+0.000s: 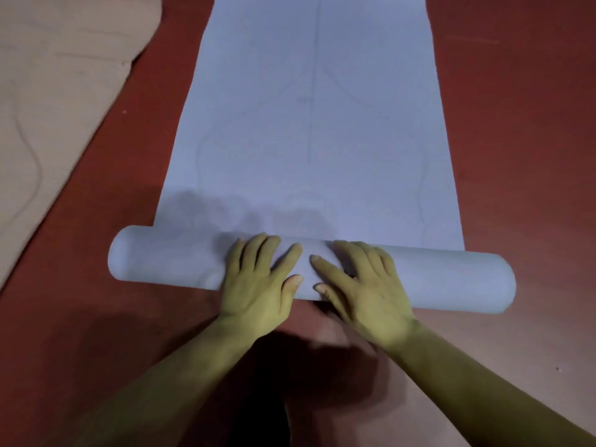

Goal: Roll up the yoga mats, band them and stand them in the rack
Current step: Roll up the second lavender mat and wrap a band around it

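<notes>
- Two bare forearms are extended from the bottom edge and angled inward, so that the hands are brought together near the middle of the work.
- The left hand (258, 280) and the right hand (366, 287) are laid palm-down, side by side, on the rolled section (451, 275) of a pale lavender foam yoga mat (316, 108). Nothing is clasped: the fingers are spread and nearly straight, draped over the top of the tube, with the thumbs close together.
- This central, flat-handed pressure is judged to be meant to keep the winding tight and drive it forward evenly.
- The rolled section is set crosswise on the dark red floor (522, 130), with both rounded ends left uncovered.
- Beyond the fingertips, the greater length of the mat is spread flat and carried away to the top edge. Rolling is judged to be at an early stage, and no band or rack is seen.
- A beige padded bedding (48, 91) is seen at far left, apart from the mat.
</notes>
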